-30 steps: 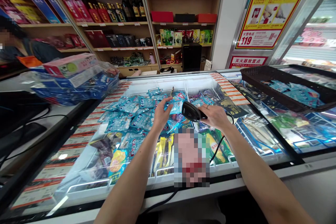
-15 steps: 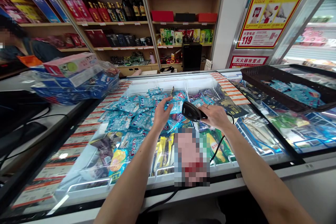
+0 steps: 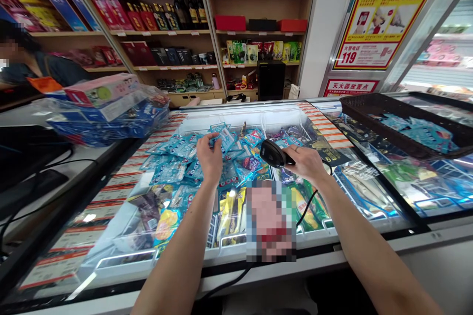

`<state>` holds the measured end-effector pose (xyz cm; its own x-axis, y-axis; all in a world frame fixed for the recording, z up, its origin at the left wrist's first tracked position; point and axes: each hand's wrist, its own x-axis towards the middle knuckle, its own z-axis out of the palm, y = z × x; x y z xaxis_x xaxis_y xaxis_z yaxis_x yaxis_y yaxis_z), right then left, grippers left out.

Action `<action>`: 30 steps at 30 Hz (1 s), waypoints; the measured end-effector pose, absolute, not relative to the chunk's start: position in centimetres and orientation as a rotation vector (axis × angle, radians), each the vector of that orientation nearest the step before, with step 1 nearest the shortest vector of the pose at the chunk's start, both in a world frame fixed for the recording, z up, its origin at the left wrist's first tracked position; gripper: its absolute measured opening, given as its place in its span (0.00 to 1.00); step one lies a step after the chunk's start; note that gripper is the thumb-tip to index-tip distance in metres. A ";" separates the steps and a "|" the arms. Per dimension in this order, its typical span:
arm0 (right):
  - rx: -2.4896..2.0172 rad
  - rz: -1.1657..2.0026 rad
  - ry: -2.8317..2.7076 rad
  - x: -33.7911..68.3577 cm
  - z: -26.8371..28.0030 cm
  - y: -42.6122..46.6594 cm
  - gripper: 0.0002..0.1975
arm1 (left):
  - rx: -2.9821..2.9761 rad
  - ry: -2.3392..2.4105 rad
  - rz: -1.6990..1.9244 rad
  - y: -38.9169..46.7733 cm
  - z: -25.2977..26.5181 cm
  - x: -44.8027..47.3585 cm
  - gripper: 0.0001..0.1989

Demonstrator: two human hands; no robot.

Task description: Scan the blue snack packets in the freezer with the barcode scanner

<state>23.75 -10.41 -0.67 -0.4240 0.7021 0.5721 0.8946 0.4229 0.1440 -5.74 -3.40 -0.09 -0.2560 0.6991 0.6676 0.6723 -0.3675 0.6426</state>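
My right hand [image 3: 305, 161] is wrapped round a black handheld barcode scanner [image 3: 272, 153], whose head points left over the freezer. A black cord [image 3: 307, 206] hangs from it. My left hand [image 3: 210, 155] has its thumb and fingertips pinched at the edge of a blue packet [image 3: 226, 137], which is tilted up a little from the others. Around and under that hand lie many more blue packets [image 3: 168, 170], spread in a loose pile on the glass top of the chest freezer. A blurred-out flat object [image 3: 271, 221] lies near the front edge.
Boxes in clear plastic [image 3: 107, 103] are stacked at the left. A dark brown basket [image 3: 354, 108] holding blue packets stands at the right. Behind are shelves of bottles and boxes [image 3: 148, 34]. A person [image 3: 55, 66] is at the far left. Yellow ice-cream wrappers [image 3: 232, 211] show through the glass.
My left hand has moved left, away from the scanner, and its fingers have closed on a blue packet. My right hand has shifted very slightly right with the scanner.
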 end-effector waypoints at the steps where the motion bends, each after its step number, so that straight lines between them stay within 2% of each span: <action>1: -1.357 -0.610 -2.254 23.8 -0.7 -10.4 0.15 | 1.875 1.802 1.755 -3.1 -0.3 -6.2 0.13; 10: -1.484 -0.612 -2.212 24.1 -0.9 -10.2 0.15 | 2.123 2.145 1.442 -3.6 -0.6 -6.5 0.15; 14: -1.522 -0.593 -2.199 24.5 -1.2 -10.0 0.15 | 2.482 1.993 1.194 -4.6 -0.1 -5.3 0.17; 18: -1.535 -0.598 -2.193 24.9 -1.1 -10.0 0.15 | 2.668 1.892 0.885 -4.6 -0.8 -4.9 0.13; 30: -1.757 -0.611 -1.996 25.8 -0.6 -10.0 0.16 | 2.701 1.804 0.916 -4.7 -1.2 -3.7 0.15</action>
